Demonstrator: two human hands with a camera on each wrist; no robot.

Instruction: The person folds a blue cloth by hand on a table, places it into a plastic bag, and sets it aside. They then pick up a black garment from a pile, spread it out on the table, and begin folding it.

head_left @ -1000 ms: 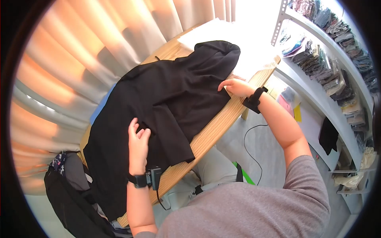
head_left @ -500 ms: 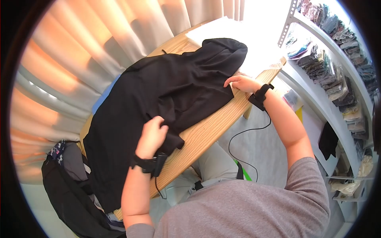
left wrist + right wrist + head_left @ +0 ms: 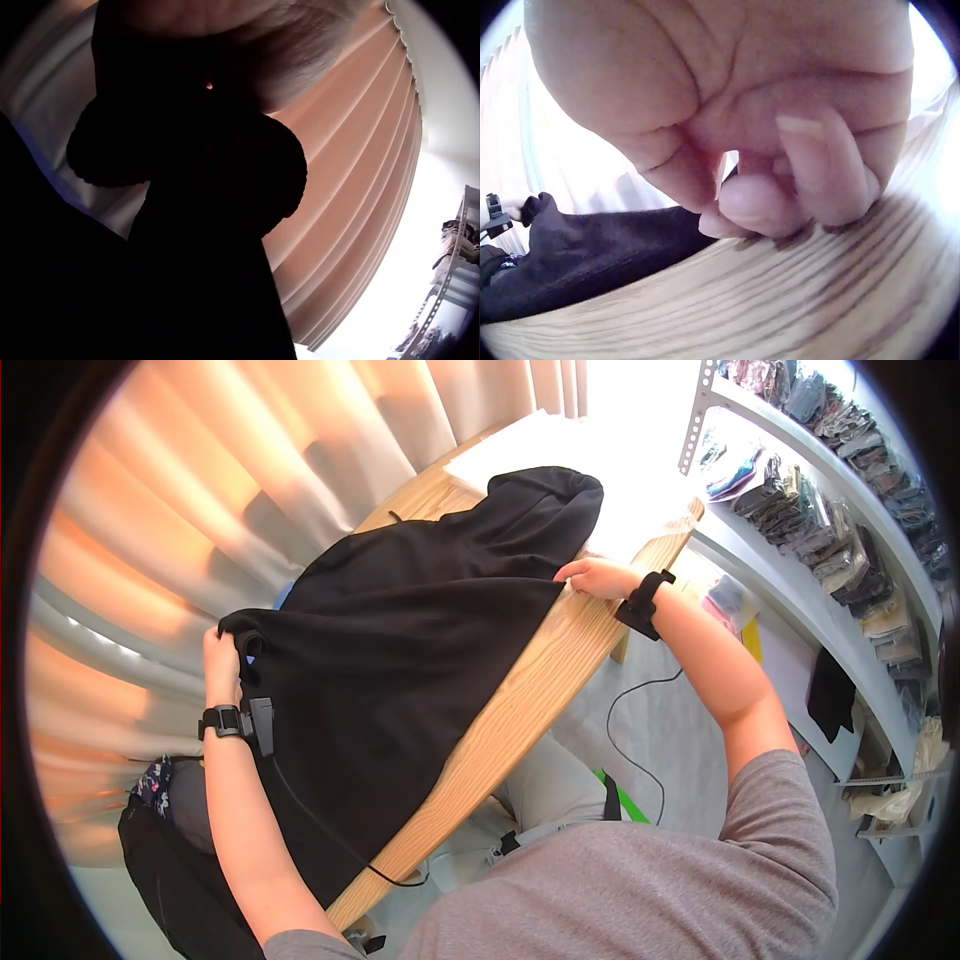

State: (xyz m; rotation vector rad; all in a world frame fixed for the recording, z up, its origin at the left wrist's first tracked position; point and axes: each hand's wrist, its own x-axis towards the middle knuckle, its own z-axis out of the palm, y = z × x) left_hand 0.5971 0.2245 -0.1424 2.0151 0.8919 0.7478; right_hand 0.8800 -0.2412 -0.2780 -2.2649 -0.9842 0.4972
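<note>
A large black garment lies spread over the wooden table, its far end rounded and folded like a hood. At the left, my left hand grips a bunched edge of it, raised in a small fold. The left wrist view shows the dark gathered cloth right under the palm. My right hand pinches the garment's corner at the table's near edge. In the right wrist view, the curled fingers of this hand rest on the wood, the cloth running from the fingertips toward the left hand.
The wooden table shows along its near edge. White sheets lie at its far end, beside the curtain. Dark clothing is heaped at the lower left. Shelves with bagged items stand at the right.
My left hand first moved in over the garment's near part, then swung out to the far left with its edge. The cloth is now pulled taut between both hands. My right hand stays at its corner.
</note>
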